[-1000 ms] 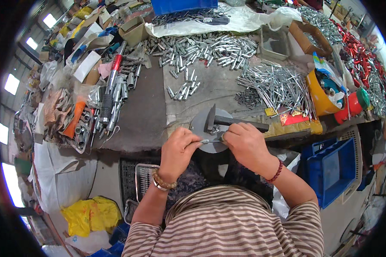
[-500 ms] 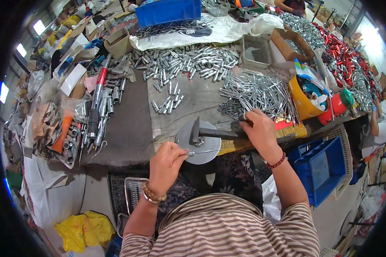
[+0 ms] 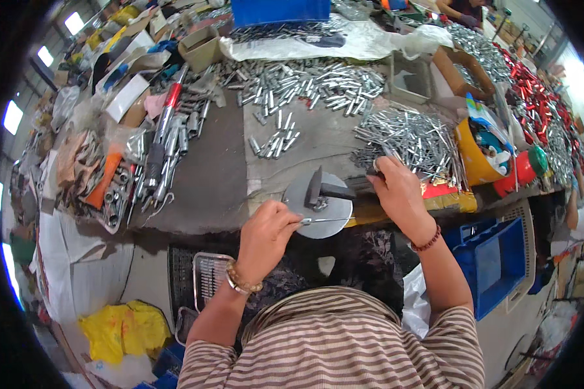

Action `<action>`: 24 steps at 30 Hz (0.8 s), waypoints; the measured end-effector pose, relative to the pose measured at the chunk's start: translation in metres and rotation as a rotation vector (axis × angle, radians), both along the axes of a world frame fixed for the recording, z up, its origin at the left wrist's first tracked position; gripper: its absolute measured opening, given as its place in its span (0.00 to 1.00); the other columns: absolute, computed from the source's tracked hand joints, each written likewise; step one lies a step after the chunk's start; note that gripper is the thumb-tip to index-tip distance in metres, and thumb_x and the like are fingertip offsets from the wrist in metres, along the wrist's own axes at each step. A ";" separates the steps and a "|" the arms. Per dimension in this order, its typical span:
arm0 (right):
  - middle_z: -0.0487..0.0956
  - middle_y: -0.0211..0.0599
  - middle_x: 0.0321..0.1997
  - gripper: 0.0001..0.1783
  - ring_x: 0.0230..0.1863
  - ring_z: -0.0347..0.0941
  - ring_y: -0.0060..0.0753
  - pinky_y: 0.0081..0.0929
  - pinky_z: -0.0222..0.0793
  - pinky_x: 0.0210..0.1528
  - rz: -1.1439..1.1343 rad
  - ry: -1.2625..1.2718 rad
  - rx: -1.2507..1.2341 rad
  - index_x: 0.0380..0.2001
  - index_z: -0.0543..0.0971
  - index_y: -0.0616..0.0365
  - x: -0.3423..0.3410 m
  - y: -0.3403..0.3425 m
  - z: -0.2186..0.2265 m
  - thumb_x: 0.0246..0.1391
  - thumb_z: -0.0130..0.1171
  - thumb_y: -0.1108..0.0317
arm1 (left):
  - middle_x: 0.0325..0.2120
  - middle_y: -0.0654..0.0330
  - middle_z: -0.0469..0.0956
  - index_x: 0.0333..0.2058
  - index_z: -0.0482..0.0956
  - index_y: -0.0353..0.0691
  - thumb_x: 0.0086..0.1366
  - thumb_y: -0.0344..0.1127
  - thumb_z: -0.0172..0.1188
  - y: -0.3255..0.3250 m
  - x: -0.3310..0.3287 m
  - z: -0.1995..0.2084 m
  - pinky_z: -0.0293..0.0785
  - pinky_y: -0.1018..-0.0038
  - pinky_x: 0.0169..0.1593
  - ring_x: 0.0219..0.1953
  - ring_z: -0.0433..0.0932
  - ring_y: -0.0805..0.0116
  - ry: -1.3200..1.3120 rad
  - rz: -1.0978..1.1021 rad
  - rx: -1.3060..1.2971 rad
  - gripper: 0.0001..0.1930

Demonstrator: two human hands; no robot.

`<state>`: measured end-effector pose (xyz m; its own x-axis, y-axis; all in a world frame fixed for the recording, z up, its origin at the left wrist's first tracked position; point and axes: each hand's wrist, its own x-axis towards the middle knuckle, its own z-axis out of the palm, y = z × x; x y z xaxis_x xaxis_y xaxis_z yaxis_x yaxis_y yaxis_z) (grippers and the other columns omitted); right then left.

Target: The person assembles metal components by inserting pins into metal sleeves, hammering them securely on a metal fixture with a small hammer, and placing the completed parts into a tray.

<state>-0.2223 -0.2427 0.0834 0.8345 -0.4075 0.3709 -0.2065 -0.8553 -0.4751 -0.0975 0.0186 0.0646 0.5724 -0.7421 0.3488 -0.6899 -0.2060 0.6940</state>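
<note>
My left hand (image 3: 264, 235) is closed, pinching a thin metal rod (image 3: 331, 220) by its thicker silver end. The rod points right, above the near edge of a round grey plate (image 3: 337, 227). On that plate lies a hammer (image 3: 336, 192), its dark head upright and its handle to the right, with small metal bits (image 3: 320, 204) by the head. My right hand (image 3: 401, 191) is right of the hammer, at the near side of a pile of small dark pins (image 3: 365, 157). Its fingers are bent together; what they hold, if anything, is too small to make out.
Loose silver tubes (image 3: 344, 84) cover the far middle. A heap of thin rods (image 3: 415, 139) lies right, near a yellow container (image 3: 479, 152) and red-green bottle (image 3: 520, 172). Tools and sockets (image 3: 169, 133) crowd the left. Blue crates (image 3: 493, 262) stand low at right.
The whole view has shifted, so the table's things sit further right and slightly higher. The rod stays in my left hand. My right fingertips remain by the small dark pins.
</note>
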 end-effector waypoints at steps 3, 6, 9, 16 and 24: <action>0.77 0.50 0.37 0.11 0.41 0.76 0.60 0.50 0.71 0.41 0.219 -0.071 0.113 0.37 0.74 0.59 0.004 0.035 0.013 0.52 0.64 0.76 | 0.33 0.56 0.78 0.37 0.85 0.38 0.60 0.27 0.69 0.001 -0.001 0.000 0.76 0.67 0.40 0.36 0.80 0.57 -0.042 0.014 0.015 0.06; 0.77 0.47 0.35 0.15 0.40 0.76 0.59 0.49 0.72 0.41 0.343 -0.060 0.110 0.41 0.74 0.58 0.015 0.068 0.006 0.51 0.64 0.78 | 0.34 0.57 0.76 0.36 0.84 0.42 0.61 0.30 0.68 0.001 -0.002 0.000 0.76 0.61 0.40 0.38 0.79 0.55 -0.099 0.015 0.034 0.05; 0.79 0.47 0.35 0.16 0.40 0.77 0.58 0.48 0.73 0.41 0.417 -0.113 0.199 0.42 0.73 0.59 0.024 0.085 -0.003 0.51 0.64 0.78 | 0.33 0.58 0.76 0.35 0.83 0.42 0.60 0.31 0.68 0.002 0.001 -0.006 0.76 0.61 0.39 0.37 0.79 0.55 -0.119 0.017 0.014 0.05; 0.83 0.46 0.35 0.19 0.39 0.80 0.54 0.43 0.76 0.40 0.359 -0.090 0.364 0.46 0.71 0.60 0.019 0.083 -0.010 0.52 0.66 0.79 | 0.34 0.56 0.77 0.37 0.84 0.40 0.62 0.29 0.66 0.003 -0.001 -0.003 0.76 0.63 0.39 0.37 0.79 0.54 -0.078 0.017 -0.019 0.05; 0.82 0.46 0.34 0.19 0.39 0.79 0.54 0.45 0.74 0.40 0.386 -0.085 0.270 0.46 0.70 0.60 0.023 0.084 -0.007 0.52 0.64 0.79 | 0.33 0.57 0.77 0.37 0.84 0.40 0.62 0.29 0.66 0.002 -0.001 -0.003 0.76 0.63 0.39 0.36 0.79 0.55 -0.103 0.019 -0.020 0.05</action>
<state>-0.1994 -0.1589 0.0768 0.9151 -0.1649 0.3679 0.1511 -0.7058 -0.6921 -0.0983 0.0201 0.0612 0.5467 -0.7234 0.4216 -0.7540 -0.2065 0.6236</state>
